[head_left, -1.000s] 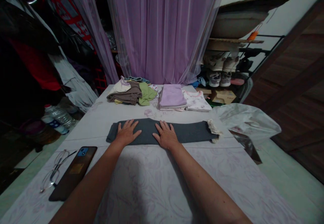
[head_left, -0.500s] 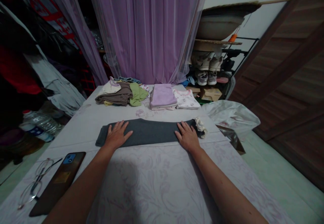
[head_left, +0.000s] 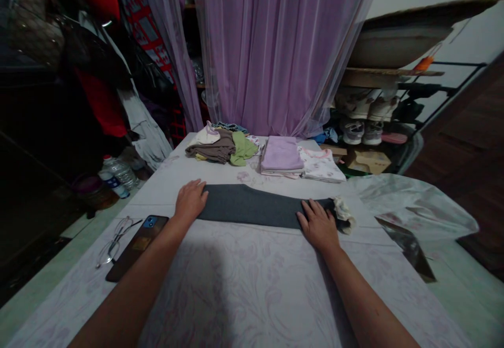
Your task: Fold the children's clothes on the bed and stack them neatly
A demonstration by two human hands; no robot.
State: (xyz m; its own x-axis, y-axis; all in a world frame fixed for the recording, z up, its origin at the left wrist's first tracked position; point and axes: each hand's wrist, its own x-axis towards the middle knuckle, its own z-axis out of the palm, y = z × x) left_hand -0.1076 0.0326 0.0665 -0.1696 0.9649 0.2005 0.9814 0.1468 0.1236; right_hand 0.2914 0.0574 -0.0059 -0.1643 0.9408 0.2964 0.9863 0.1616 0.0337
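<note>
A pair of dark grey trousers [head_left: 248, 206], folded lengthwise into a long strip, lies across the bed-like surface in front of me. Cream ruffled trim [head_left: 344, 214] shows at its right end. My left hand [head_left: 191, 201] is at the left end of the strip, its fingers drawn together over the edge and covering it. Near the trimmed end, my right hand [head_left: 319, 226] rests flat on the cloth with fingers apart.
Behind lie a loose heap of clothes [head_left: 220, 146], a folded lilac stack [head_left: 282, 155] and folded white printed clothes [head_left: 321, 165]. A phone [head_left: 136, 251] and glasses [head_left: 114, 243] sit at left. Beyond the right edge are a plastic bag [head_left: 417, 201] and a shoe rack [head_left: 441, 73].
My left hand has slid from lying flat on the trousers to their left end, its fingers now closer together. My right hand stays near the trim. The view has turned left.
</note>
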